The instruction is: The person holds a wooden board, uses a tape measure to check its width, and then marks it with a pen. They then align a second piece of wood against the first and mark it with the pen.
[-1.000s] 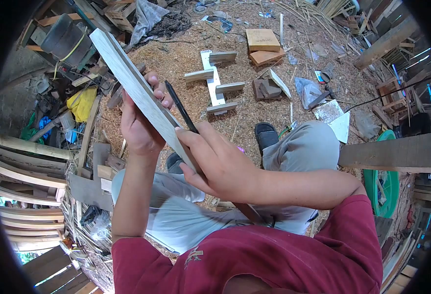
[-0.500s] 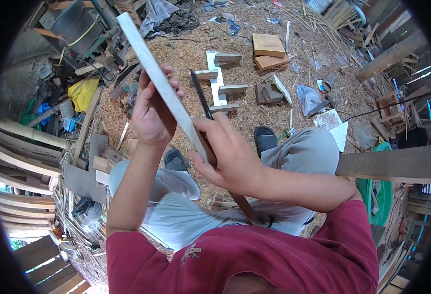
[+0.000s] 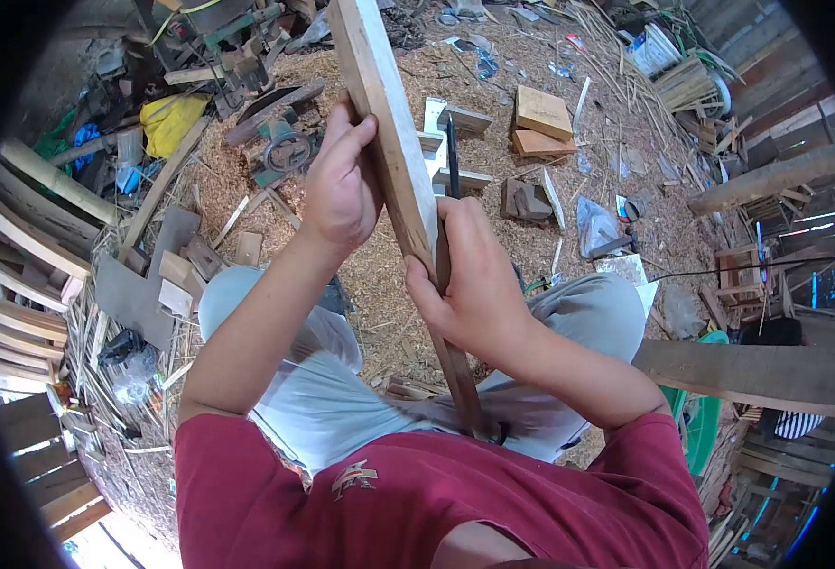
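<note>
A long narrow wooden board [image 3: 380,104] rises tilted from near my lap past the top edge of view, its side face now turned toward me. My left hand [image 3: 342,190] is closed round it at mid-length, thumb on the near face. Lower down, my right hand [image 3: 479,275] grips the same board, thumb on the near side and fingers behind. A slim dark rod-like tool [image 3: 453,156] sticks up from behind my right fingers; its lower part is hidden. Beyond it on the ground lies a white strip [image 3: 434,116] with short wood pieces [image 3: 471,119] set across it.
Wood blocks [image 3: 544,112] and a darker block [image 3: 524,201] lie on the shavings ahead. A metal machine part [image 3: 289,152] rests beyond my left hand. A thick beam [image 3: 750,375] juts in at right, above a green basin [image 3: 702,427]. Curved slats [image 3: 33,275] are stacked at left.
The board has turned from its pale face to its brown side and stands steeper, shifted right. Both hands moved with it and kept their hold; the dark tool now points nearly straight up.
</note>
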The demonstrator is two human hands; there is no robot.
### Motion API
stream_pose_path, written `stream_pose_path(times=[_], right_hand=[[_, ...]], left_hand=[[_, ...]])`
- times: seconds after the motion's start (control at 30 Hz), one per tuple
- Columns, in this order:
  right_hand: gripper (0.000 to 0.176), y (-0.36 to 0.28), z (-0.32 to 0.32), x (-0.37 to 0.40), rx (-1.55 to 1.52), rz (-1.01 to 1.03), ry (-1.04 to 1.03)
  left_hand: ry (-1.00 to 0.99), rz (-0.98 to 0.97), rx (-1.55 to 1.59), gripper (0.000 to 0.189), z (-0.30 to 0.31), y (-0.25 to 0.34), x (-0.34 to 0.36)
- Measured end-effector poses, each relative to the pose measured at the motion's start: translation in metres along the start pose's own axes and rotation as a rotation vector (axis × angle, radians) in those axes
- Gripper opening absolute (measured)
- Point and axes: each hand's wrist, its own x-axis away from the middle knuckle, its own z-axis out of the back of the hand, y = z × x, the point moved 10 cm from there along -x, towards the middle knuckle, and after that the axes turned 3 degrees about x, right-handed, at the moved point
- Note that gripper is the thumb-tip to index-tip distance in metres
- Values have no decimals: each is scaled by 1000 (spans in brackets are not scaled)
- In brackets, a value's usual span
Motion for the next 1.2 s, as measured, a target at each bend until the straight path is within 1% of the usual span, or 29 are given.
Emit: stream_pose_path(times=[0.23,0.7,0.8,0.9,1.0,1.2], right_hand=[[52,-4,0,-2,71,12,-2],[56,0,1,0,61,3,-16],[57,-1,1,1,56,6,-16],[57,-4,-1,2,48,21,-21],[58,-3,-3,1,50,26,-21],[56,-4,-5,0,61,19,-20]], left_hand=[[-6,25,-2,53,-3,3,2],[-4,22,-5,51,-4,2,2],[67,74,38,46,3,-2,2],[46,167,168,44,7,-13,0],[82,137,121,45,9,-12,-2],[142,116,125,36,11,-9,0]])
